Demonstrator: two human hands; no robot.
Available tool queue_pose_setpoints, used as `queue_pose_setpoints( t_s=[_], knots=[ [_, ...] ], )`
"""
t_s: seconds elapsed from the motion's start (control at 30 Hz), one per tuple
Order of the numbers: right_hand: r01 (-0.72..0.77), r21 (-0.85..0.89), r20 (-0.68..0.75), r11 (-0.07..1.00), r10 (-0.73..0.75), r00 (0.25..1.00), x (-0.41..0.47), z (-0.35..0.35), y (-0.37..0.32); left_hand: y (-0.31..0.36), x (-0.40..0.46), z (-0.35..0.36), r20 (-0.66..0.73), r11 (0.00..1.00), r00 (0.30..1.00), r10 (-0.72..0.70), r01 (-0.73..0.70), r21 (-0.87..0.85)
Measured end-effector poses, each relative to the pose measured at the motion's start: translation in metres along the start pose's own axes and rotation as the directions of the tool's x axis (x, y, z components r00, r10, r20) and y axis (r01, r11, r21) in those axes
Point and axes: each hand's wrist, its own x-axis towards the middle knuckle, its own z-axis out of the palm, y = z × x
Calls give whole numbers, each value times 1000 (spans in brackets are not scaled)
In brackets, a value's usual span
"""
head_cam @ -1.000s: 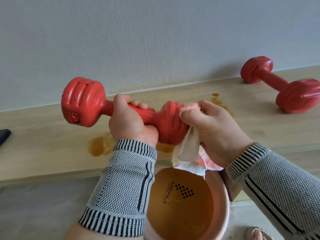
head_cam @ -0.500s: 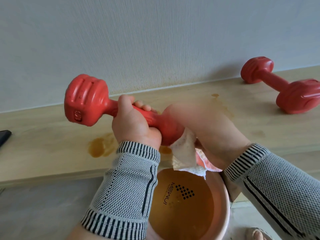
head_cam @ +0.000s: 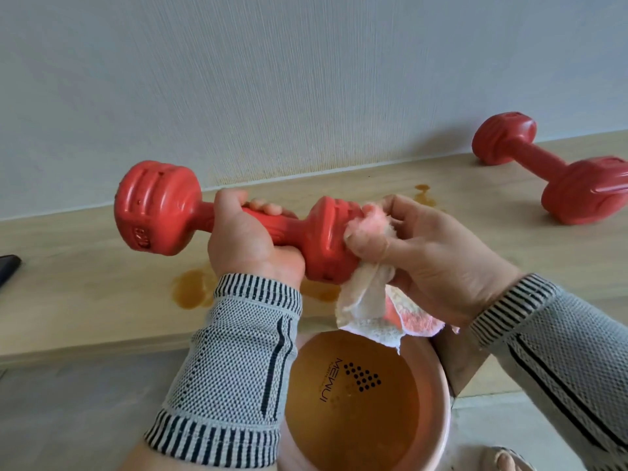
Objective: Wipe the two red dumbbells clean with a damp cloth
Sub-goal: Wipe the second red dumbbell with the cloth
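Left hand (head_cam: pixel 251 246) grips dumbbell (head_cam: pixel 163 209) — right hand (head_cam: pixel 438 253) presses cloth (head_cam: pixel 373 229) on.

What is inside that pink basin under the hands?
The pink basin holds brownish water; printed lettering and a dot pattern show through on its bottom. The left hand's sleeve and the hanging cloth cover part of its rim.
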Motion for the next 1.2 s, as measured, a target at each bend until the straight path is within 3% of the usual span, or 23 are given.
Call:
queue_pose_setpoints(
  t_s=[0.07,0.1,0.27,0.53,0.73,0.87,0.97,1.07,1.2],
  knots=[
    [28,-327,-114,945,-69,991,0,7,5,-3,-1,0,9,999,1000,16,-16,37],
    [29,-387,-166,922,-101,981,1,10,7,-4,-2,0,9,998,1000,20,-21,57],
    [-8,-136,-244,991,-25,969,6,15,2,-10,-4,2,35,995,998,42,-45,89],
    [-97,69,-202,993,109,973,10,11,0,-6,0,2,22,996,999,44,-46,79],
    [34,-221,-197,975,-78,977,2,15,6,-8,0,2,18,994,998,61,-63,94],
    [97,-517,-251,851,-259,933,1,17,7,-8,-2,1,23,993,998,56,-58,99],
    [105,-587,-332,802,-357,873,6,16,7,-10,-4,2,47,993,998,44,-49,111],
    [110,-549,-379,828,-365,850,8,15,8,-12,-5,3,53,991,997,50,-56,117],
    [156,-656,-210,739,-377,902,-2,17,12,-8,-1,3,19,992,999,45,-47,116]
  ],
)
